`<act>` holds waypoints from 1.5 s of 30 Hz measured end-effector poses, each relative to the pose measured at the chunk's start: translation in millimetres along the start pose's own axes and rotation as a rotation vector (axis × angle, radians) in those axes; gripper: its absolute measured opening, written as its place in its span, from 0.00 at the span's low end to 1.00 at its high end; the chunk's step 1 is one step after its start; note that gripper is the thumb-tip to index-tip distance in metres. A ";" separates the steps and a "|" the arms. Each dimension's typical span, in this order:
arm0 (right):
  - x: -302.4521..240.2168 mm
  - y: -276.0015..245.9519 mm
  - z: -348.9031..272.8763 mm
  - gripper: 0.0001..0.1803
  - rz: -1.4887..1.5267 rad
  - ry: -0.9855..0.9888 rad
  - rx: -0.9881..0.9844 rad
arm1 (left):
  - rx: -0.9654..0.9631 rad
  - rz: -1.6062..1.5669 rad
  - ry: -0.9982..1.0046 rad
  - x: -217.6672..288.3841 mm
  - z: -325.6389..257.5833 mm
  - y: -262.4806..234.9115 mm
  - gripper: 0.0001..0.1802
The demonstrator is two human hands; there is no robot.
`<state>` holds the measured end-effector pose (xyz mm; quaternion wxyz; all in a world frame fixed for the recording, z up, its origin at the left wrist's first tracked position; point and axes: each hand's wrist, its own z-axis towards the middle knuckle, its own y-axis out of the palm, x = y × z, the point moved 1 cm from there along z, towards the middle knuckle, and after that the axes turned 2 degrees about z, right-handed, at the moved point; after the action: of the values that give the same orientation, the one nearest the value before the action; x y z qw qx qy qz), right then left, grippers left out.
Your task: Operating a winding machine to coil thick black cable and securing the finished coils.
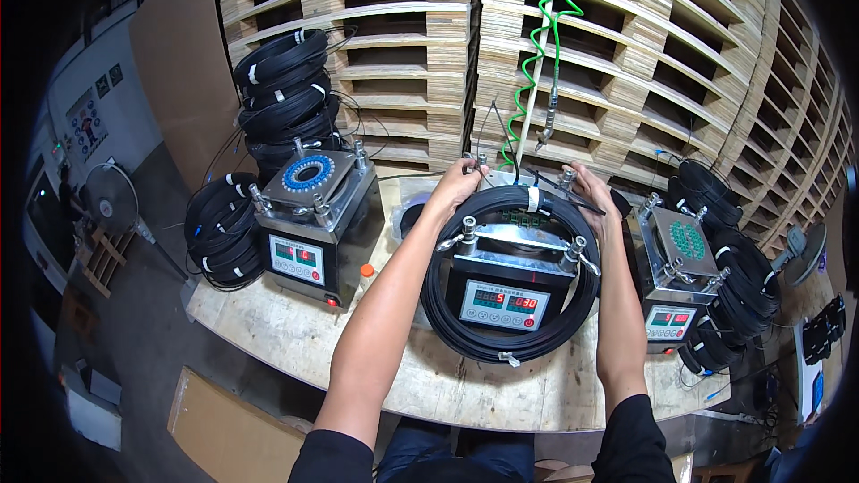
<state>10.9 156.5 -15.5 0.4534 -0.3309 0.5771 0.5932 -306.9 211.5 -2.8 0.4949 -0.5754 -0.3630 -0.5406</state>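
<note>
A coil of black cable (436,300) with white ties hangs around the front of the middle machine (458,286), a dark box with a lit red display. My left hand (456,182) is at the machine's rear left corner, its fingers closed by a metal clamp post; what they grip is hidden. At the rear right corner, my right hand (590,190) has its fingers curled at another clamp post (567,177), with the gripped part hard to see. Both forearms pass outside the coil. Two front clamp posts with levers (467,231) stand inside the coil.
Similar machines stand left (309,224) with a blue ring of parts and right (676,259) with green ones. Black cable coils (284,107) are stacked beside them on the wooden table (268,326). An orange-capped bottle (367,275) stands by my left forearm. A green spiral hose (537,54) hangs before stacked pallets.
</note>
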 end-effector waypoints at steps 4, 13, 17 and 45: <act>-10.0 -0.5 4.7 0.44 -0.864 -0.271 0.222 | -0.050 -0.008 0.005 10.0 2.0 13.1 0.35; -4.9 33.5 18.0 0.22 -0.811 -0.401 -0.033 | -0.046 -0.045 -0.022 4.2 3.5 0.7 0.37; -9.4 18.1 14.6 0.35 -0.656 -0.119 -0.040 | 0.001 -0.234 -0.147 6.4 7.7 13.6 0.33; 3.8 13.7 -120.8 0.17 -0.625 -0.300 0.327 | 0.026 -0.304 -0.112 -31.1 99.4 25.5 0.28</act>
<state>-18.9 39.1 -27.6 0.7386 -0.3237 0.4627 0.3682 -261.2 304.5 -30.4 0.3939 -0.5365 -0.4799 -0.5716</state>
